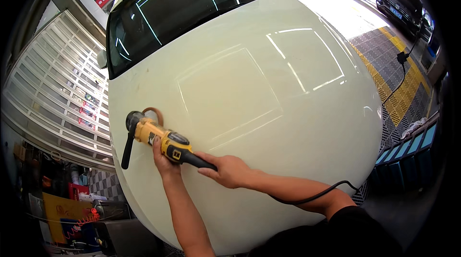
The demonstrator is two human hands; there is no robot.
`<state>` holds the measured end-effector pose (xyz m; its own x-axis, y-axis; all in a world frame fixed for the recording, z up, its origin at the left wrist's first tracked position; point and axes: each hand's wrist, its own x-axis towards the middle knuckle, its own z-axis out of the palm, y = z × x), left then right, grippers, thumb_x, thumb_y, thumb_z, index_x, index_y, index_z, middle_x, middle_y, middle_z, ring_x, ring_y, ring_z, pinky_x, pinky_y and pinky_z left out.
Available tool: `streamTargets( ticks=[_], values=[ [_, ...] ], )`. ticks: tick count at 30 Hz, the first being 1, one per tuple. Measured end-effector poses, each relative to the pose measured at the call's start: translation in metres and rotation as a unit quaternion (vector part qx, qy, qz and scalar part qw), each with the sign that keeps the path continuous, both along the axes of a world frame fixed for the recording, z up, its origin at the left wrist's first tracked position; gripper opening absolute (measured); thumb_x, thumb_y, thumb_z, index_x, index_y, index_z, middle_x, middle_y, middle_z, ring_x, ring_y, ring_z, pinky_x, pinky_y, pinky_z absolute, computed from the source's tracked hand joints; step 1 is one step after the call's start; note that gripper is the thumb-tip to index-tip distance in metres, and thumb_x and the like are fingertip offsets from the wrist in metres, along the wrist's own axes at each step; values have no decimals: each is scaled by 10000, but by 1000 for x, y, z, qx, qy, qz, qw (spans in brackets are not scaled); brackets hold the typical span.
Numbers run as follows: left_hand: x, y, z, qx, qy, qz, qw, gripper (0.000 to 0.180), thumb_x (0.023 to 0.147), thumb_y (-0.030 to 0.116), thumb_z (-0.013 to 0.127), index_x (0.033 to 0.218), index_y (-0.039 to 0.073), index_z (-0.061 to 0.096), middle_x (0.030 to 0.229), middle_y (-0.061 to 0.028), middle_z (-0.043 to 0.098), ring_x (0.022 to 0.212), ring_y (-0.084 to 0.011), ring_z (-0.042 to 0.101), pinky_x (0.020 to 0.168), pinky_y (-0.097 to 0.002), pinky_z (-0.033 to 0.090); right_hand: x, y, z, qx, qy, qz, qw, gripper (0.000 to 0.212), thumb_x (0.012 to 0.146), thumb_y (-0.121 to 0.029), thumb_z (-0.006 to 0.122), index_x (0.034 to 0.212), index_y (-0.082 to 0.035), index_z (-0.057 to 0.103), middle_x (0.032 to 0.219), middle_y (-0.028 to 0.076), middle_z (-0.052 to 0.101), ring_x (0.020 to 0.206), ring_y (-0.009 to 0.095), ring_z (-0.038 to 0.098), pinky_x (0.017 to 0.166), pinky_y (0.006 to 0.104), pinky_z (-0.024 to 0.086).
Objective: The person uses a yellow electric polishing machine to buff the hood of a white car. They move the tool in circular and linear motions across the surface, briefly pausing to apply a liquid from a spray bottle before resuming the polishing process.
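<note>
A yellow and black car polisher (156, 134) rests over the left side of a white car's bonnet (225, 84). Its brown round pad (154, 112) shows beyond the tool head, set at a tilt to the paint; how much of it touches I cannot tell. My left hand (164, 160) is closed around the yellow body from below. Around the black rear handle, my right hand (228, 169) is closed too. A black side handle (127, 151) sticks out from the head, with neither hand on it. The black power cord (317, 198) runs along my right forearm.
The dark windscreen (182, 9) bounds the bonnet's far edge. White slatted shutter panels (53, 89) stand at left, above cluttered tools and boxes (72, 209). On the right are yellow-grey floor tiles (391, 79), a hanging cable plug (402, 57) and a dark car (398, 5).
</note>
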<state>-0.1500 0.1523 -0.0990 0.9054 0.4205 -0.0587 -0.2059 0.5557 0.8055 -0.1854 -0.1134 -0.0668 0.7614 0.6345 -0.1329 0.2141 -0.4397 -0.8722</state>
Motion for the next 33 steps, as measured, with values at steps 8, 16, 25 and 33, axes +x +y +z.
streamTargets(
  ticks=[8, 16, 25, 33],
  values=[
    [126, -246, 20, 21, -8, -191, 981, 504, 1006, 132, 819, 1429, 34, 562, 1141, -92, 731, 942, -216, 772, 838, -372, 662, -5, -158, -6, 143, 104, -327, 928, 613, 1154, -290, 663, 1727, -178, 478, 875, 61, 689, 719, 145, 660, 689, 342, 569],
    [103, -503, -1, 132, -2, -368, 920, 784, 878, 236, 891, 1532, 46, 502, 1204, -121, 763, 1053, -243, 790, 961, -397, 625, -92, -300, -33, 231, 78, -541, 805, 647, 1229, -370, 506, 1792, -111, 319, 721, -8, 510, 556, 87, 506, 483, 277, 484],
    [25, -373, 6, -20, -23, -350, 936, 712, 960, 178, 880, 1530, 21, 483, 1242, -121, 732, 1064, -219, 773, 928, -376, 652, -147, -228, -27, 194, 73, -425, 881, 657, 1200, -226, 555, 1787, -68, 307, 764, -14, 565, 569, 75, 520, 529, 274, 497],
    [-83, -75, 3, 443, 144, -52, 883, 492, 1194, 467, 583, 1160, 12, 770, 957, -59, 768, 947, -164, 737, 872, -347, 581, -129, -109, -5, 71, 42, -148, 986, 662, 1139, -379, 669, 1744, -227, 447, 941, 155, 759, 812, 314, 726, 825, 433, 590]
  ],
)
